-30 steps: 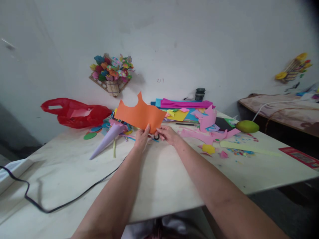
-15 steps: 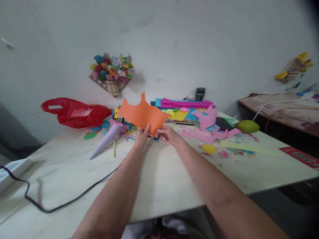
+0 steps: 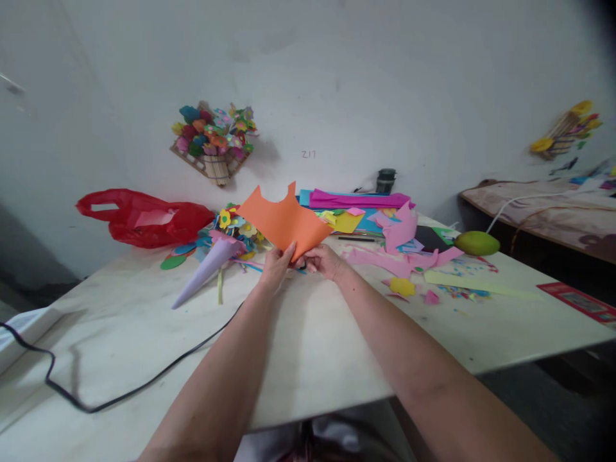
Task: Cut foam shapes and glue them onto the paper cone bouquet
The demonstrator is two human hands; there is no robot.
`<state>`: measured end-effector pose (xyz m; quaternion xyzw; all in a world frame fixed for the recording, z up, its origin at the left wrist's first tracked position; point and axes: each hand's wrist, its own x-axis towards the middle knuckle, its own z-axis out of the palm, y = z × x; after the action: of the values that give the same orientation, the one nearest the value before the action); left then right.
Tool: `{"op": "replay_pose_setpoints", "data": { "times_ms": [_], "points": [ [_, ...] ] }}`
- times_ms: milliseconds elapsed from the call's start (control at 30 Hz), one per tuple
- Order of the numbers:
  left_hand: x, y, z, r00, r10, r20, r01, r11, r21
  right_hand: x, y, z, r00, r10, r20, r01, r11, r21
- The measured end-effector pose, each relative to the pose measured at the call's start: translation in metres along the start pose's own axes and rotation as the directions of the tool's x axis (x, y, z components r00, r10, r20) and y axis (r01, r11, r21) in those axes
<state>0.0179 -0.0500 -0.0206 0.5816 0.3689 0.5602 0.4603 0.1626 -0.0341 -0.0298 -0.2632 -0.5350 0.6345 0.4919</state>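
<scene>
An orange paper sheet [image 3: 283, 221] with a curved notch in its top edge stands raised above the table in front of me. My left hand [image 3: 276, 266] pinches its lower edge, thumb on the near face. At the sheet's lower right, my right hand [image 3: 323, 262] is closed around what looks like small dark-handled scissors [image 3: 303, 265]; only a bit of dark handle shows, and the blades are hidden. Left of the hands lies a lilac paper cone [image 3: 205, 273], with several foam flowers [image 3: 234, 223] just behind it.
A red plastic bag [image 3: 144, 221] lies at the back left. Coloured sheets [image 3: 359, 199], pink scraps [image 3: 399, 260], a yellow flower cutout [image 3: 402, 286] and a green mango-like fruit [image 3: 477, 243] lie to the right. A black cable [image 3: 158, 378] crosses the table's left side.
The orange sheet has shifted to the right and turned clockwise, and my left hand has moved slightly right with it. My right hand stays in nearly the same place. More of the foam flowers shows.
</scene>
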Motion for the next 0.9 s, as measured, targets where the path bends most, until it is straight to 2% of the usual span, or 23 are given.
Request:
{"op": "replay_pose_setpoints", "data": {
  "times_ms": [300,367,567,900],
  "points": [
    [0.006,-0.007,-0.004,0.988,0.012,-0.153,-0.013,1.0,-0.008,-0.002,-0.004,0.006,1.0,0.018,-0.009,-0.018,1.0,0.008],
    [0.005,-0.005,-0.002,0.989,0.012,-0.147,-0.014,1.0,-0.015,-0.002,-0.003,0.007,1.0,0.015,-0.018,-0.015,1.0,0.005],
    [-0.002,0.003,0.004,0.999,0.038,-0.002,-0.038,0.999,0.0,-0.001,-0.002,0.01,1.0,-0.02,-0.011,0.02,1.0,-0.005],
    [0.007,-0.009,0.0,0.989,0.123,-0.087,-0.108,0.98,0.165,-0.002,-0.005,0.013,0.999,-0.003,-0.034,0.001,0.998,-0.058]
  ]
}}
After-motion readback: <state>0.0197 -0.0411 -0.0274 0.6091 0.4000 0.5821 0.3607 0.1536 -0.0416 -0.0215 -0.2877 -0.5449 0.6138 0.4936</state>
